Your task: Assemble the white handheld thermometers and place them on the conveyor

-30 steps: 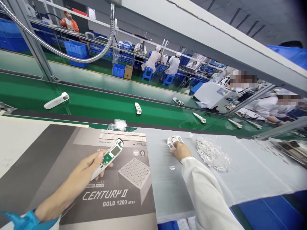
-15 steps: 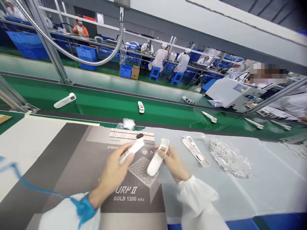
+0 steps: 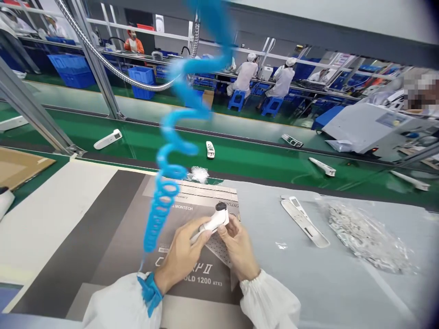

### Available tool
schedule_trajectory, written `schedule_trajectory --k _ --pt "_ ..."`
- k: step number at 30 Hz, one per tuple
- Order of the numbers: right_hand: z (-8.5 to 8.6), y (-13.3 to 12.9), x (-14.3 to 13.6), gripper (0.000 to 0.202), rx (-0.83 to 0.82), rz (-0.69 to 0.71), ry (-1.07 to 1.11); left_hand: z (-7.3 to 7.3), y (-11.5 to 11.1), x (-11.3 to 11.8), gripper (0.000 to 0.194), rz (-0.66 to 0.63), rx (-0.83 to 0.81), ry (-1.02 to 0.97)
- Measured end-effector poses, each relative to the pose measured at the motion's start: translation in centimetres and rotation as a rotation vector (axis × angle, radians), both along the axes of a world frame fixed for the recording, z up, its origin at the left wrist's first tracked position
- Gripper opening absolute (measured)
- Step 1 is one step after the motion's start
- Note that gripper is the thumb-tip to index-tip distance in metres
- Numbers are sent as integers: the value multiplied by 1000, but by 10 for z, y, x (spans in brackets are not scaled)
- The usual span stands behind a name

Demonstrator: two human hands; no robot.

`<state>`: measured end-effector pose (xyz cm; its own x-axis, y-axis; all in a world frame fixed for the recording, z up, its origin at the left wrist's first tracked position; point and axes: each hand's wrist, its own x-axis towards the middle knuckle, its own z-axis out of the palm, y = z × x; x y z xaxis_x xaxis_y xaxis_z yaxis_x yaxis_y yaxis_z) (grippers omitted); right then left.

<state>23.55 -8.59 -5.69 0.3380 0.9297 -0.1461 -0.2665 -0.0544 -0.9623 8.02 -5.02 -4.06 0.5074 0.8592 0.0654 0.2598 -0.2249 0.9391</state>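
Observation:
Between both hands, over the printed cardboard sheet [image 3: 113, 228], is a white infrared thermometer housing [image 3: 215, 222] with a dark round tip. My left hand [image 3: 183, 249] is closed round its handle end. With thumb and fingers, my right hand [image 3: 240, 249] grips the housing near the tip end. The two shell pieces meet; how tightly they join is hidden by my fingers. A blue wristband [image 3: 150, 292] circles my left wrist, and a blue coiled cord [image 3: 166, 196] rises from it. To the right lie loose white housing shells [image 3: 305, 224].
A clear bag of small parts [image 3: 366, 237] lies at the right. Beyond the bench, a green conveyor [image 3: 157, 141] carries several thermometers, one [image 3: 210, 150] straight ahead. Crumpled clear plastic [image 3: 198, 174] sits at the bench edge. A metal hose [image 3: 113, 75] hangs overhead; co-workers sit behind.
The two white pieces, held apart in separate hands before, are now together. Both hands have come close to each other. The view has shifted, and the blue coiled cord now hangs across it.

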Motion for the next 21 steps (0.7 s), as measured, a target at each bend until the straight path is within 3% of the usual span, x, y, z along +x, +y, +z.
schedule_trajectory --k 2,5,9,12,16,21 --pt "3 5 -5 50 -39 -59 152 -2 -7 4 40 -56 117 131" --pt "6 14 -13 57 -112 -131 502 -7 -16 6 46 -202 226 509" --pt "11 19 -18 50 -87 -43 618 -5 -6 -6 44 -352 298 769" --pt "17 16 -21 42 -43 110 596 -1 5 -15 42 -208 318 740" --pt "21 11 -28 39 -26 156 515 1 2 -8 46 66 449 423" --pt "21 11 -40 45 -111 109 517 3 -9 10 38 111 417 359"
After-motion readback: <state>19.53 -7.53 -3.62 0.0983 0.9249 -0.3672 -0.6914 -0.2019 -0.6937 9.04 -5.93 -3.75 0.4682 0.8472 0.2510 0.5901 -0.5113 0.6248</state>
